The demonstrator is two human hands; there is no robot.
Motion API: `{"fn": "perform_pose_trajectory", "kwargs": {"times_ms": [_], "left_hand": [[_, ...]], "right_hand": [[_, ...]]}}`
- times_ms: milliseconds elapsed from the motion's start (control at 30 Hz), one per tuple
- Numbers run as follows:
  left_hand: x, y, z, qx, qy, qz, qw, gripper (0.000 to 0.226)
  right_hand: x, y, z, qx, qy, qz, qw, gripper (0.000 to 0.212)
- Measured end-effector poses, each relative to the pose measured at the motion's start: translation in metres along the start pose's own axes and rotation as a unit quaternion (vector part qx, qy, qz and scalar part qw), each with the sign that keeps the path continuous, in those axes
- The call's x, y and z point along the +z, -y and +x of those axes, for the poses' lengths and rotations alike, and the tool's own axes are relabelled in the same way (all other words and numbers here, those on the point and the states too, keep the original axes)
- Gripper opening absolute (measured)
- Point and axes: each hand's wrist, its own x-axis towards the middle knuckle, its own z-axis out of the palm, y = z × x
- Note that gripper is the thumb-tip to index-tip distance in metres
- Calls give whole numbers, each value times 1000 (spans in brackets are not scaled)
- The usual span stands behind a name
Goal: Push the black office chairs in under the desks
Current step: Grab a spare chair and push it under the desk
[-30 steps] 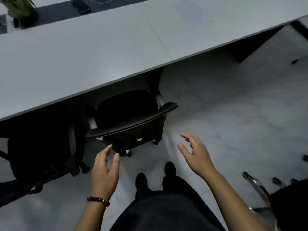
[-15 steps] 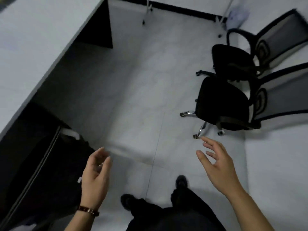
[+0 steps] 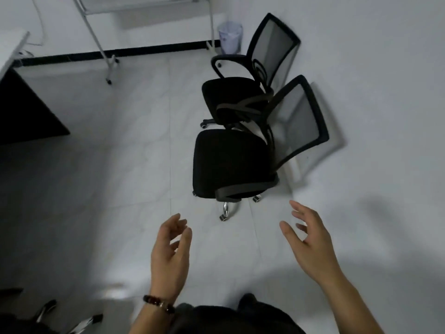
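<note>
Two black office chairs with grey mesh backs stand side by side against the right wall, seats facing left. The nearer chair (image 3: 231, 165) is just ahead of me; the farther chair (image 3: 231, 97) is behind it, touching it. My left hand (image 3: 169, 254) hangs open below the nearer chair, fingers loosely curled, a bead bracelet on the wrist. My right hand (image 3: 309, 244) is open with fingers spread, a little short of the nearer chair's armrest. Neither hand touches a chair. A white desk (image 3: 10, 48) shows only its corner at the far left.
A small bin (image 3: 230, 36) stands in the far corner beside the farther chair. A wheeled metal stand (image 3: 109, 61) is by the back wall. Chrome legs of another chair base (image 3: 45, 309) show at bottom left. Open tiled floor lies between the desk and the chairs.
My view has swung right, away from the desk and the chair tucked under it, to the two chairs by the wall, now nearer and centred. Both hands stay open and empty.
</note>
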Motion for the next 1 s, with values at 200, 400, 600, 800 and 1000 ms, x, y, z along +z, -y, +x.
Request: {"fn": "perform_pose_trajectory", "kwargs": {"times_ms": [200, 400, 600, 800, 1000], "left_hand": [[114, -63, 46, 23, 102, 24, 994, 28], [217, -57, 136, -12, 148, 8, 989, 30], [307, -98, 244, -4, 180, 16, 983, 37], [384, -149, 326, 39, 172, 34, 984, 40], [447, -119, 348, -68, 102, 23, 992, 39]], "right_hand": [[-82, -23, 83, 26, -43, 3, 999, 47], [-124, -63, 204, 35, -68, -26, 997, 46], [-171, -59, 351, 20, -39, -83, 996, 47], [-196, -54, 511, -31, 13, -130, 991, 39], [-160, -86, 658, -57, 102, -171, 978, 42]]}}
